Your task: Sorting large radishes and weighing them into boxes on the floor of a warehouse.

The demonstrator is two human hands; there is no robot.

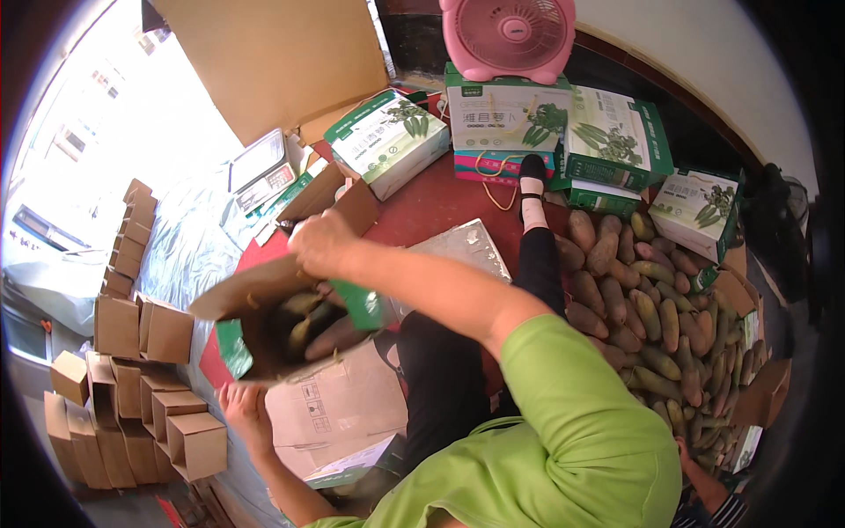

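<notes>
An open cardboard carton (pixel 251 282) with green flaps is held tilted in front of me, left of centre. Several long radishes (pixel 304 330), greenish and brownish, lie inside it. My right hand (pixel 321 242) reaches across and is closed on the carton's far edge. Curled at the near left corner is my left hand (pixel 245 414), closed against the carton's near edge; its fingertips are partly hidden. Below the carton lies another cardboard box (pixel 339 409), a plain brown side facing up.
A large heap of radishes (pixel 656 326) spreads at the right, near a co-worker's arm (pixel 700 480) in a striped sleeve. Printed white-and-green boxes (pixel 387 145) and a pink fan (pixel 515 35) stand at the back. Several open brown cartons (pixel 167 409) are stacked at left.
</notes>
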